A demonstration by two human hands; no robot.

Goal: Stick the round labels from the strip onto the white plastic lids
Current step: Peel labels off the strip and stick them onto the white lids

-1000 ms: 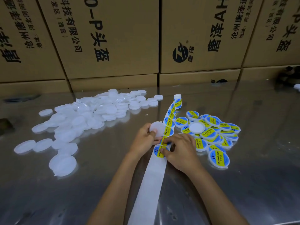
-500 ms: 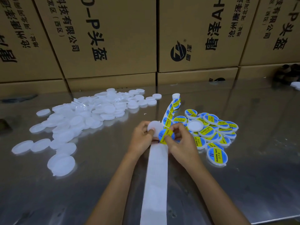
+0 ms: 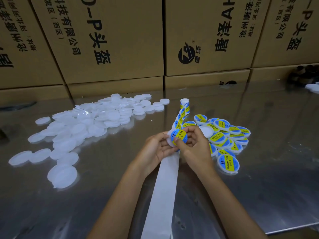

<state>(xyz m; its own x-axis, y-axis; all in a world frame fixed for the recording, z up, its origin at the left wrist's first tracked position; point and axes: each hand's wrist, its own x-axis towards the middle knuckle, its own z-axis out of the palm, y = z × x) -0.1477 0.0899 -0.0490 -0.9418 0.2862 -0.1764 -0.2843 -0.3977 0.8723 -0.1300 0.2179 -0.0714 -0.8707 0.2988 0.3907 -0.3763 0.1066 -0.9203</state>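
The round label [image 3: 179,137], on the strip a second ago, now sits peeled over the white lid [image 3: 170,141], pinched by the right hand [image 3: 193,145].

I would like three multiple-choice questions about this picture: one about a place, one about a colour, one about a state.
1. Where is the pile of lids that already carry labels?
A. right of the hands
B. left of the hands
C. on the boxes

2. Which colours does the round label show?
A. red and black
B. blue and yellow
C. green and white

3. What is the right hand doing?
A. resting flat on the table
B. pointing at a box
C. pinching the round label

Answers:
1 A: the labelled lids lie right of the hands.
2 B: the round label is blue with a yellow band.
3 C: the right hand pinches it over the white lid in the left hand.
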